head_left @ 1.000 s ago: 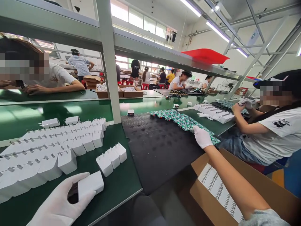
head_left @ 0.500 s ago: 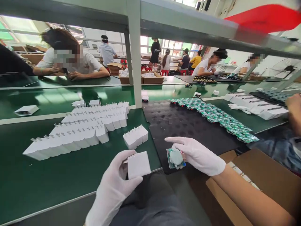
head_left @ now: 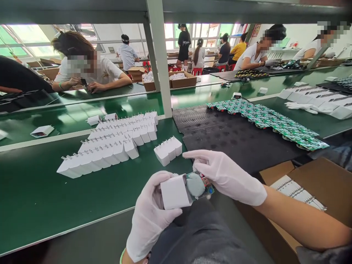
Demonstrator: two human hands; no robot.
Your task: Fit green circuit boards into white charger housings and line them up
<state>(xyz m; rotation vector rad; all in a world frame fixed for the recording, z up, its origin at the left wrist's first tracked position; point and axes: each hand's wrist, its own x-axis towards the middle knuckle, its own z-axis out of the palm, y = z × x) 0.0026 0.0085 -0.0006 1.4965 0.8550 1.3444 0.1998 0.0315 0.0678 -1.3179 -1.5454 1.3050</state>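
Observation:
My left hand (head_left: 150, 216), in a white glove, grips a white charger shell (head_left: 176, 191) just above my lap at the bench's near edge. My right hand (head_left: 225, 176), also gloved, holds a small green circuit board (head_left: 199, 184) with a pale round part on it, and the board's end sits in the shell's open mouth. Rows of white charger shells (head_left: 115, 146) lie on the green bench to the left. A long strip of green circuit boards (head_left: 264, 119) lies along the black mat (head_left: 233, 141) to the right.
A grey shelf post (head_left: 162, 62) rises behind the mat. An open cardboard box (head_left: 308, 190) with white dividers stands at my right. Across the green conveyor (head_left: 82, 110) a person leans on the far bench; other people work further back and to the right.
My right hand picked a circuit board from the strip at the right and brought it to my lap. Both hands came together and the board's end now enters the shell.

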